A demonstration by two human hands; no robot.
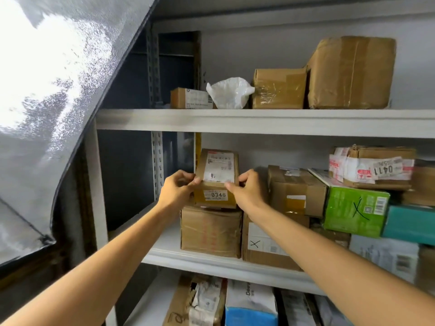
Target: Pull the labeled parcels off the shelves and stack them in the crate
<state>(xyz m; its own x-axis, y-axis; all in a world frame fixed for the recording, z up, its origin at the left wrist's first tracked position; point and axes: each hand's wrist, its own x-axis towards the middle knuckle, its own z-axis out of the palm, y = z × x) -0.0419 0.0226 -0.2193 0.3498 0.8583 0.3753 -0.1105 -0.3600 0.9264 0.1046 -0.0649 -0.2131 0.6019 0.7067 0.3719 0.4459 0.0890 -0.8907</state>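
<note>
A small brown cardboard parcel (216, 177) with a white shipping label on top and a sticker reading 0346 on its front sits on a larger brown box (210, 231) on the middle shelf (211, 261). My left hand (176, 189) grips its left side, fingers curled over the top edge. My right hand (244, 189) grips its right side the same way. Further right lies a parcel marked 0411 (374, 167) on a green box (355, 209). No crate is in view.
The upper shelf (259, 121) carries a small labeled box (190, 98), a white plastic bag (229, 92) and two taped brown boxes (279, 88). More parcels crowd the middle shelf's right side and the lower shelf (249, 302). A reflective sheet (47, 102) hangs at left.
</note>
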